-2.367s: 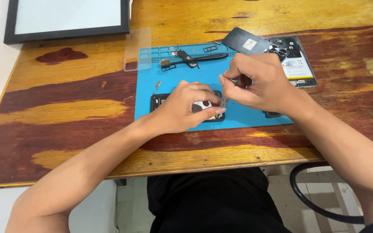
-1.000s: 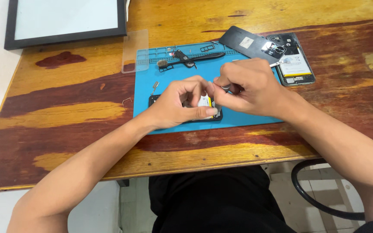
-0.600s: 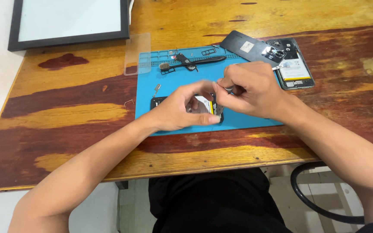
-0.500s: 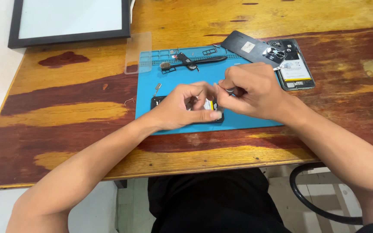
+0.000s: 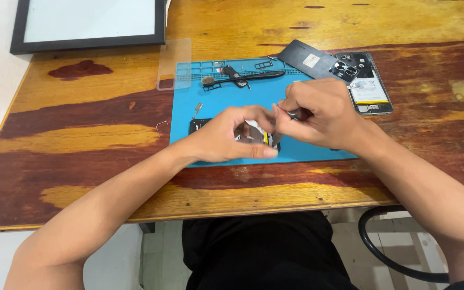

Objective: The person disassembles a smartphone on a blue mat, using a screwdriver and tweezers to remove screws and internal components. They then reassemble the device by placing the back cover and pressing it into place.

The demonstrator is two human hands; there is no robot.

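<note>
At frame centre, on the blue repair mat (image 5: 318,153), an opened phone (image 5: 256,135) is pinned by the left hand (image 5: 232,137). A thin tool (image 5: 283,124) is pinched in the right hand (image 5: 318,113); a slip could gouge the board or flick loose screws.

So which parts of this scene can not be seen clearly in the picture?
- Head view: the phone on the blue mat is mostly hidden under the left hand and right hand.
- The tool tip is too small to identify.
- The small parts on the mat are too tiny to name.
- The black frame is cut off by the top edge.
</note>
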